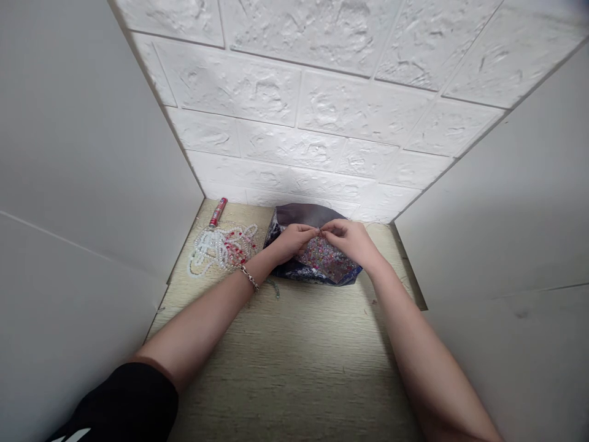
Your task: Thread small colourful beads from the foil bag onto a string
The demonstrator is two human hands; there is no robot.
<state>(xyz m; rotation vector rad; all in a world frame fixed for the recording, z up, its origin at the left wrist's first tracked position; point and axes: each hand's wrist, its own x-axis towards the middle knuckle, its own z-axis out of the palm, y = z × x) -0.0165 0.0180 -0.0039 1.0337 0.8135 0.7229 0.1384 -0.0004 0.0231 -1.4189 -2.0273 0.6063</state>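
Both my hands meet above an opened dark bag (304, 214) that holds a heap of small multicoloured beads (319, 256). My left hand (294, 240), with a chain bracelet (249, 278) on its wrist, has thumb and forefinger pinched together. Its fingertips almost touch those of my right hand (347, 238), which is pinched too. Whatever lies between the fingertips is too small to make out. Left of the bag is a tangle of strung white, clear and red beads (221, 248). A short greenish bead strand (274, 287) pokes out beneath my left wrist.
A red cylindrical tube (218, 212) lies behind the bead strands. The pale wooden tabletop (294, 356) is bounded by a white brick-patterned wall (294, 141) at the back and grey panels (92, 153) at both sides.
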